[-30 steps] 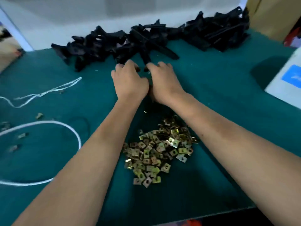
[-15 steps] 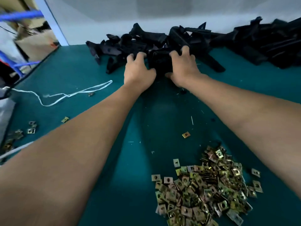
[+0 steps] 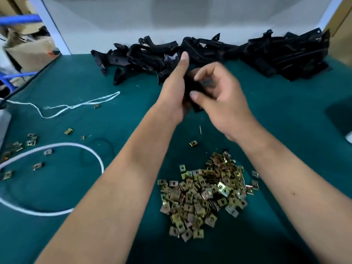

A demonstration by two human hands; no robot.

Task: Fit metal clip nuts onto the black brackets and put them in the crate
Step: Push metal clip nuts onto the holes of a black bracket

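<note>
Both hands hold one black bracket (image 3: 192, 90) above the green table, between them and mostly hidden. My left hand (image 3: 174, 88) grips its left side with fingers pointing up. My right hand (image 3: 219, 94) wraps it from the right, thumb pressed on its near face. A long heap of black brackets (image 3: 144, 58) lies along the back wall, with a second heap (image 3: 285, 52) at the back right. A pile of brass-coloured clip nuts (image 3: 205, 193) sits between my forearms. One loose clip nut (image 3: 193, 143) lies just beyond the pile. No crate is in view.
A white strap loop (image 3: 95, 157) and a thin white cord (image 3: 76, 105) lie on the left of the green table (image 3: 114, 111), with scattered clip nuts (image 3: 30, 141) around them. A cardboard box (image 3: 28, 50) stands beyond the left edge. A white object (image 3: 349, 138) pokes in at right.
Both hands have come back from the bracket heap toward me, lifting one bracket off it. My right hand has turned over, so that its thumb now presses on the bracket.
</note>
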